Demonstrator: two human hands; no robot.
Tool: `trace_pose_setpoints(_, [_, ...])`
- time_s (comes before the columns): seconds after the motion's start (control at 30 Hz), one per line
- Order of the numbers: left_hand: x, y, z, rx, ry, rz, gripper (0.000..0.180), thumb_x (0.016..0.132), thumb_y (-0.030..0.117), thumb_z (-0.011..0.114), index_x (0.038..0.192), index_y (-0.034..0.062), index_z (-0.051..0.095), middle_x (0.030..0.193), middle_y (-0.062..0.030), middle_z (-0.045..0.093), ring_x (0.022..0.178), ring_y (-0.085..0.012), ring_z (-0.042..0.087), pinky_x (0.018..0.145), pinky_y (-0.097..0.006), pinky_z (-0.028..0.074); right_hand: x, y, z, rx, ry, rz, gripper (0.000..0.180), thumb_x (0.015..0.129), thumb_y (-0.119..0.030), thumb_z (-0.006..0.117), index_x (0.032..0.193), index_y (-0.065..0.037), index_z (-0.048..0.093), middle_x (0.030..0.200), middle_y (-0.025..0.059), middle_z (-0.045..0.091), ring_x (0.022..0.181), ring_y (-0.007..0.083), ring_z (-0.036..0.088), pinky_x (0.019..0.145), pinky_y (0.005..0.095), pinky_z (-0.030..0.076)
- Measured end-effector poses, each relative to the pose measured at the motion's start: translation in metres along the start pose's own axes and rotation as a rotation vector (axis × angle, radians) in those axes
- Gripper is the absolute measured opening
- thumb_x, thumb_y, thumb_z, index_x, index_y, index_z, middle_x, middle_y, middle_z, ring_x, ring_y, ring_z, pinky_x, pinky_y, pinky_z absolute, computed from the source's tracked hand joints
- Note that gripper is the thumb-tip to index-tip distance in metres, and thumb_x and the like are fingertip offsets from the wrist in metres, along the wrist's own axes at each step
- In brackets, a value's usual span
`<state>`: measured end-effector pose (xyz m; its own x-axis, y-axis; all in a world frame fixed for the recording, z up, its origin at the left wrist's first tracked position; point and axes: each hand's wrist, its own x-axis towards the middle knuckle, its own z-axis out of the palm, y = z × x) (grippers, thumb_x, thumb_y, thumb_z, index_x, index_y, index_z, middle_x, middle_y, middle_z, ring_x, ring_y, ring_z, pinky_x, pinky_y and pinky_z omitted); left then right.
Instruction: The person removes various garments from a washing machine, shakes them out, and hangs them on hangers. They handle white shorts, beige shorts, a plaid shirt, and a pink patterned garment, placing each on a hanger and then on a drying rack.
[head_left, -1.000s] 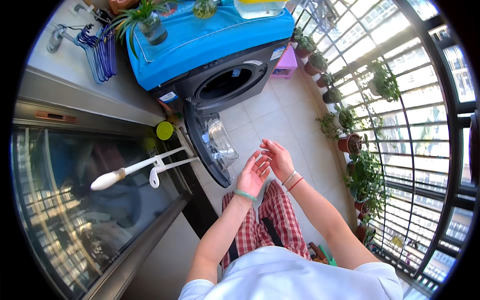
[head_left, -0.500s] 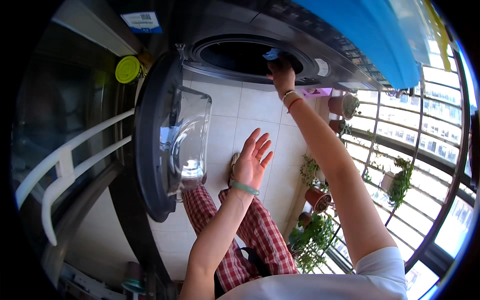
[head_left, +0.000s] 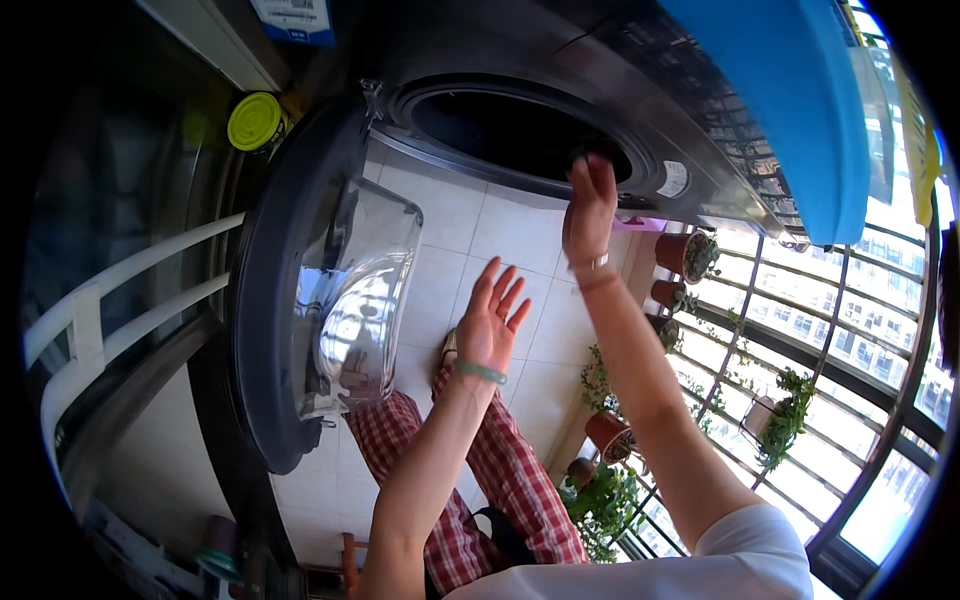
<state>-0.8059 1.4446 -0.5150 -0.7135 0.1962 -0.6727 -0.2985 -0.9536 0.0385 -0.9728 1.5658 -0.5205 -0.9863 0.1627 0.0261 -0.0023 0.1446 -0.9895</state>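
Note:
In front of me the round opening of a front-loading washing machine (head_left: pixel 500 190) stands uncovered, its drum dark inside. My right hand (head_left: pixel 590 215) is at the right part of the rim, fingertips reaching toward the opening. Those fingers look loosely bent and slightly blurred, with nothing visible in them. My left hand (head_left: pixel 487 325) is held in the air over the tiled floor, palm up, fingers spread and empty. A green bangle (head_left: pixel 480 371) circles that wrist. The swung-out washer door (head_left: pixel 262 300), with its clear glass bowl (head_left: pixel 365 300), is left of my left hand.
A blue sheet (head_left: pixel 790 110) hangs over the machine's right side. Potted plants (head_left: pixel 610 435) line the barred window on the right. White rails (head_left: pixel 90 320) are at the left, below a yellow-green round lid (head_left: pixel 255 122). My legs in checked trousers (head_left: pixel 520 470) are below.
My right hand has drawn back from inside the drum toward me; the blue cloth it held is out of sight. My left hand stays open, shifted slightly in the picture as the view moved.

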Motion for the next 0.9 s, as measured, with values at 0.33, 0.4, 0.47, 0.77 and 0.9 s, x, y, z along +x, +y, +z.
trace_pose_setpoints(0.33, [-0.001, 0.043, 0.084, 0.136, -0.337, -0.318, 0.064, 0.086, 0.054, 0.064, 0.128, 0.0067, 0.053, 0.127, -0.0146, 0.058, 0.119, -0.024, 0.055, 0.1, -0.034, 0.044, -0.207, -0.202, -0.072, 0.582, -0.035, 0.37, 0.012, 0.098, -0.014, 0.05, 0.104, -0.003, 0.048, 0.094, 0.0054, 0.055, 0.088, 0.0124, 0.051, 0.082, 0.0269, 0.04])
trace_pose_setpoints(0.4, [-0.025, 0.039, 0.099, 0.29, -0.146, -0.356, 0.047, 0.089, 0.042, 0.065, 0.116, 0.0036, 0.062, 0.112, -0.0093, 0.066, 0.105, -0.0191, 0.062, 0.093, -0.027, 0.047, -0.234, -0.228, -0.076, 0.736, -0.248, 0.423, 0.016, 0.096, -0.018, 0.054, 0.099, -0.003, 0.049, 0.09, 0.0068, 0.056, 0.083, 0.0127, 0.051, 0.076, 0.0249, 0.04])
trace_pose_setpoints(0.47, [-0.067, 0.031, 0.111, 0.495, -0.131, -0.157, 0.034, 0.091, 0.03, 0.064, 0.111, 0.0029, 0.063, 0.103, -0.005, 0.067, 0.095, -0.0146, 0.062, 0.088, -0.025, 0.047, -0.256, -0.246, -0.079, 0.686, -0.08, 0.544, 0.014, 0.096, -0.016, 0.053, 0.099, -0.003, 0.05, 0.091, 0.0067, 0.057, 0.085, 0.0143, 0.054, 0.079, 0.0259, 0.042])
trace_pose_setpoints(0.77, [-0.273, 0.119, 0.183, 0.956, -0.299, 0.431, 0.025, 0.095, 0.012, 0.057, 0.12, 0.007, 0.055, 0.07, -0.0009, 0.06, 0.048, -0.008, 0.054, 0.047, -0.019, 0.04, -0.291, -0.357, -0.139, 0.279, 0.384, 0.199, 0.011, 0.099, -0.008, 0.045, 0.106, -0.005, 0.053, 0.117, 0.0125, 0.06, 0.099, 0.0187, 0.059, 0.092, 0.0327, 0.047])
trace_pose_setpoints(0.9, [-0.319, 0.142, 0.23, 1.422, -0.406, 0.182, 0.023, 0.092, 0.009, 0.061, 0.115, 0.0092, 0.065, 0.07, -0.0003, 0.059, 0.049, -0.0068, 0.051, 0.05, -0.02, 0.042, -0.314, -0.391, -0.138, 0.721, 0.514, 0.005, 0.009, 0.099, -0.014, 0.05, 0.102, -0.005, 0.053, 0.108, 0.0138, 0.064, 0.098, 0.0205, 0.062, 0.088, 0.0325, 0.05])
